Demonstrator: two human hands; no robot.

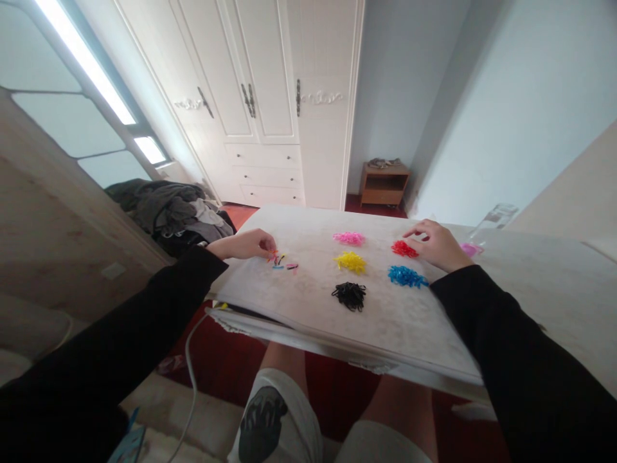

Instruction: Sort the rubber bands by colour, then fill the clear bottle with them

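Observation:
At the table's left side, my left hand [250, 244] has its fingertips pinched together at a small mixed group of rubber bands [279, 261]. Orange-red bits show right at those fingertips, too small to tell whether they are gripped or just touched. My right hand [436, 244] hovers at the edge of a red rubber band pile [403, 249], thumb and forefinger apart with nothing visible between them. Nearer to me than the red pile lies a blue pile [407, 276]. Between my hands, pink [349, 238], yellow [351, 262] and black [349, 296] rubber band piles form a column.
The pale-covered table [299, 302] ends just above my knees. A clear plastic container [499, 218] and a pink item [471, 249] are beyond my right wrist. Dark clothes [168, 212] are heaped at left. A white cable [190, 366] hangs by the table's left corner.

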